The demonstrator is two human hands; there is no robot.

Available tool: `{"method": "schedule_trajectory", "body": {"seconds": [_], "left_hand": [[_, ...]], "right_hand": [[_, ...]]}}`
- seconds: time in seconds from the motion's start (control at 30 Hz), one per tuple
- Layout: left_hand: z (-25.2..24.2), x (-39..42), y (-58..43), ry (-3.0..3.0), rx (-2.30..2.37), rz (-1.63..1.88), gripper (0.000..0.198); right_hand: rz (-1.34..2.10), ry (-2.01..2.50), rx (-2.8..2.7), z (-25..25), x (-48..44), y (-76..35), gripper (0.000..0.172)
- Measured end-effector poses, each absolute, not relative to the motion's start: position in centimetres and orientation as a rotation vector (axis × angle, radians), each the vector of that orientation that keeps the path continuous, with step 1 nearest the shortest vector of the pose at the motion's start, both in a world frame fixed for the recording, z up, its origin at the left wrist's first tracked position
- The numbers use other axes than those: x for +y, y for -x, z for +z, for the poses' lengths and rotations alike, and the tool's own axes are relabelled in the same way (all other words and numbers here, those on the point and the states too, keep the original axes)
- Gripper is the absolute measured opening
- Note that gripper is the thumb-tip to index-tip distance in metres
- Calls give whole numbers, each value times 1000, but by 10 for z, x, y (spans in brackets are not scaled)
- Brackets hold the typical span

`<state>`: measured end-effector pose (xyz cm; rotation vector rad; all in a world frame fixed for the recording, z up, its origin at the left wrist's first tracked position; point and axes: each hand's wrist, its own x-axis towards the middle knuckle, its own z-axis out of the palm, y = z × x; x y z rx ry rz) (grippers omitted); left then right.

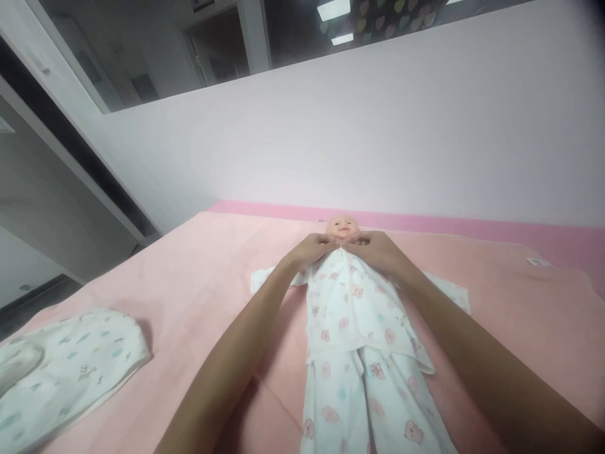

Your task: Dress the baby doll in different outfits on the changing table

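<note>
A baby doll [343, 226] lies on its back, head toward the wall, dressed in a white printed baby top [347, 302] and matching trousers [340, 403]. Its sleeves stretch out to both sides. My left hand [316, 248] is at the left side of the collar, fingers closed on the neck edge of the top just below the chin. From the other side my right hand [371, 250] pinches the same collar, its fingertips near those of my left hand. The fingers partly hide the collar and the doll's neck.
A pink blanket [198, 271] covers the surface under the doll. At the left lies a folded white printed cloth [89, 366]. Behind the doll's head rises a white wall [350, 139] with a window [155, 44] above. A small label [537, 261] shows at the right.
</note>
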<state>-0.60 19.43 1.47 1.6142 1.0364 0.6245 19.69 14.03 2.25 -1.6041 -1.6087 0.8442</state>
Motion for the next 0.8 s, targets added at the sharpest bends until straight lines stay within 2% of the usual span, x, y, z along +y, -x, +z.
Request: {"method": "schedule_trajectory", "body": {"seconds": [0.2, 0.43, 0.63, 0.8], "left_hand": [[18, 191, 6, -1691, 1109, 602, 47], [18, 189, 3, -1725, 1153, 604, 51], [8, 178, 12, -1851, 1244, 904, 43], [-9, 160, 99, -2239, 1447, 853, 45]], "right_hand": [[932, 1614, -1651, 24, 149, -205, 33], [1010, 1604, -1702, 24, 154, -207, 31], [631, 1623, -1639, 11, 145, -218, 38], [305, 1653, -1723, -26, 103, -308, 43]]}}
